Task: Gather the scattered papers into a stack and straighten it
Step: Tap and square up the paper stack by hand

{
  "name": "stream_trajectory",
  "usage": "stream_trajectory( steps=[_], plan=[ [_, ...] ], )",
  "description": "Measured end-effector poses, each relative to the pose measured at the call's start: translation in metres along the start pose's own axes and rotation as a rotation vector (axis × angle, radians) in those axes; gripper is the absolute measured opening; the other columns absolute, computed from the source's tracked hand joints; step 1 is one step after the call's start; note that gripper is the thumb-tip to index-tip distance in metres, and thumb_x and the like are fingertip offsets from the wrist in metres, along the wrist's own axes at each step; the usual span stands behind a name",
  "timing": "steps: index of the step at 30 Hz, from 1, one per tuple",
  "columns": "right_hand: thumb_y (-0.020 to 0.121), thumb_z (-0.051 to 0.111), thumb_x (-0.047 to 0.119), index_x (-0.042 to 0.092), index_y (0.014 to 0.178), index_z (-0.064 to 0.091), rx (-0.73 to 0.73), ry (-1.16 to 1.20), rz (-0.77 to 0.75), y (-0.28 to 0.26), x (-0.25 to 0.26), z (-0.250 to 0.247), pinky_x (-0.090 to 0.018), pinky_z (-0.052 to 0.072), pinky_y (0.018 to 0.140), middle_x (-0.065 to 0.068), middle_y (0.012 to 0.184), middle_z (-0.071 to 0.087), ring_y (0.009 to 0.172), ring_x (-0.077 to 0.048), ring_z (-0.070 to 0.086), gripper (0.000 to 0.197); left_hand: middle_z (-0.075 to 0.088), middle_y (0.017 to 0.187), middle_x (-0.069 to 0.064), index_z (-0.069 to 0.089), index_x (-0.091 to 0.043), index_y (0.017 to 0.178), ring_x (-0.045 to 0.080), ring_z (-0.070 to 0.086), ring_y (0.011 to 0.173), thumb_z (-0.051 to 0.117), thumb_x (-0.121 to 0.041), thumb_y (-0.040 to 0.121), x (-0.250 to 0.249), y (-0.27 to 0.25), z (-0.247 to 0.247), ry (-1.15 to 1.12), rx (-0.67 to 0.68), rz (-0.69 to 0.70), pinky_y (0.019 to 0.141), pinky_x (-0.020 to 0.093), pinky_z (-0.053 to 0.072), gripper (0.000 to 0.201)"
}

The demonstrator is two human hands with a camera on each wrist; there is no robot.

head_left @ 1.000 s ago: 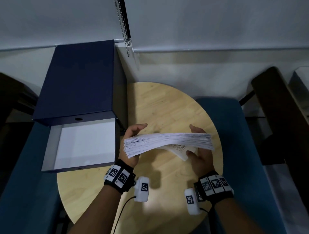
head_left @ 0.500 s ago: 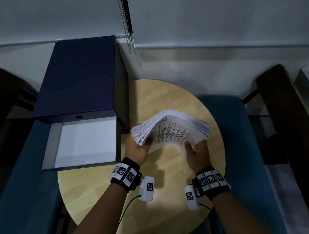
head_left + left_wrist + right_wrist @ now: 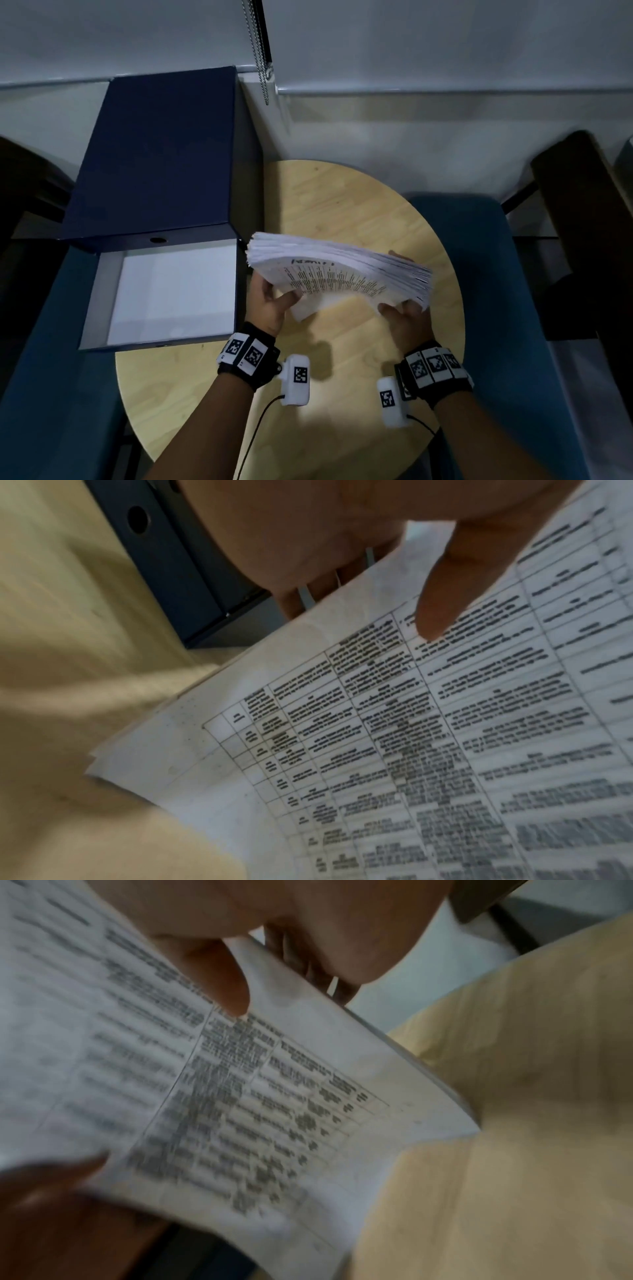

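Note:
A thick stack of printed papers is held on edge above the round wooden table, tilted toward me so a page with a printed table faces me. My left hand grips the stack's left end, thumb on the front page. My right hand grips the right end, thumb on the front and fingers behind. The sheets are fanned and uneven along the top edge. The stack's lower edge hangs just above the tabletop.
An open dark blue box file with a white inside lies on the table's left side, close to my left hand. Blue seats flank the table. A bead chain hangs at the wall behind.
The stack went from lying flat in both hands to being tipped up on edge with its printed face toward me; it now sits higher and more spread between my hands.

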State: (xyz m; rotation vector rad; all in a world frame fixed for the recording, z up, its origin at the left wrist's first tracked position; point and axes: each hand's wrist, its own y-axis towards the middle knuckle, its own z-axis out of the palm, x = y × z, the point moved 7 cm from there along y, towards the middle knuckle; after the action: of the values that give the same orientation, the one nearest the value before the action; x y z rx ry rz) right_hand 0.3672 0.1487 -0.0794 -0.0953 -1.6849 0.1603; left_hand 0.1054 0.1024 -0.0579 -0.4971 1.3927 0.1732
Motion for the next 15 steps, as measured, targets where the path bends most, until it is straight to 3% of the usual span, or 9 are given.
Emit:
stream_trajectory(
  steps=[2,3,5,6,8,10,14,15],
  plan=[
    [0.074,0.06,-0.012,0.016,0.128,0.048,-0.008,-0.003,0.03,-0.002,-0.005,-0.001,-0.009,0.049,0.086,0.0,0.121,0.057,0.105,0.006,0.06,0.062,0.065,0.117,0.022,0.054,0.002,0.122,0.038,0.059,0.113,0.08,-0.017,0.055,0.003,-0.001,-0.005,0.045,-0.054,-0.047,0.092,0.051,0.052,0.075],
    [0.078,0.061,-0.008,0.009,0.126,0.051,-0.014,-0.05,0.0,0.0,0.0,0.002,-0.003,0.046,0.08,0.0,0.114,0.059,0.096,0.015,0.06,0.052,0.064,0.117,0.023,0.053,0.004,0.123,0.04,0.059,0.113,0.079,-0.017,0.058,0.002,-0.001,-0.005,0.065,-0.072,-0.044,0.093,0.055,0.051,0.074],
    [0.086,0.062,0.009,-0.006,0.121,0.055,0.0,-0.114,-0.031,0.004,0.005,0.007,0.001,0.042,0.072,-0.002,0.1,0.058,0.083,0.013,0.061,0.039,0.068,0.114,0.017,0.055,0.003,0.122,0.035,0.062,0.111,0.076,-0.018,0.068,-0.004,0.002,0.003,0.116,-0.072,-0.031,0.095,0.056,0.051,0.061],
    [0.09,0.061,0.007,-0.005,0.121,0.055,0.016,-0.107,-0.025,0.004,0.006,0.01,-0.003,0.044,0.07,-0.003,0.097,0.059,0.082,0.009,0.062,0.034,0.069,0.112,0.012,0.056,0.001,0.122,0.031,0.064,0.11,0.072,-0.02,0.074,-0.004,0.0,0.004,0.156,-0.078,-0.015,0.096,0.055,0.051,0.054],
    [0.093,0.06,0.008,0.001,0.128,0.053,-0.011,-0.165,-0.035,0.004,0.009,0.008,-0.006,0.046,0.076,0.003,0.103,0.063,0.087,0.019,0.06,0.037,0.069,0.114,0.009,0.057,-0.002,0.123,0.026,0.064,0.11,0.064,-0.026,0.081,-0.005,-0.003,0.01,0.204,-0.065,0.016,0.096,0.054,0.051,0.048],
    [0.092,0.057,0.023,0.002,0.134,0.052,-0.02,-0.197,-0.073,0.0,0.018,0.008,0.001,0.041,0.083,0.004,0.112,0.064,0.097,0.026,0.054,0.047,0.066,0.12,0.008,0.054,-0.005,0.128,0.023,0.061,0.114,0.06,-0.027,0.085,-0.012,-0.007,0.014,0.233,-0.072,0.036,0.098,0.052,0.05,0.048],
    [0.085,0.056,0.044,0.005,0.132,0.055,0.015,-0.176,-0.064,-0.01,0.031,0.004,0.001,0.039,0.087,0.004,0.119,0.066,0.107,0.02,0.055,0.061,0.065,0.123,0.007,0.056,-0.009,0.127,0.022,0.06,0.118,0.064,-0.031,0.085,-0.018,-0.019,0.014,0.226,-0.038,0.109,0.099,0.048,0.05,0.048],
    [0.081,0.06,0.046,0.005,0.13,0.056,0.02,-0.168,-0.061,-0.014,0.038,0.001,0.001,0.039,0.086,0.008,0.116,0.067,0.108,0.015,0.057,0.064,0.066,0.12,0.004,0.058,-0.008,0.124,0.016,0.061,0.116,0.066,-0.031,0.084,-0.02,-0.022,0.012,0.224,-0.026,0.129,0.098,0.044,0.051,0.046]
  ],
)
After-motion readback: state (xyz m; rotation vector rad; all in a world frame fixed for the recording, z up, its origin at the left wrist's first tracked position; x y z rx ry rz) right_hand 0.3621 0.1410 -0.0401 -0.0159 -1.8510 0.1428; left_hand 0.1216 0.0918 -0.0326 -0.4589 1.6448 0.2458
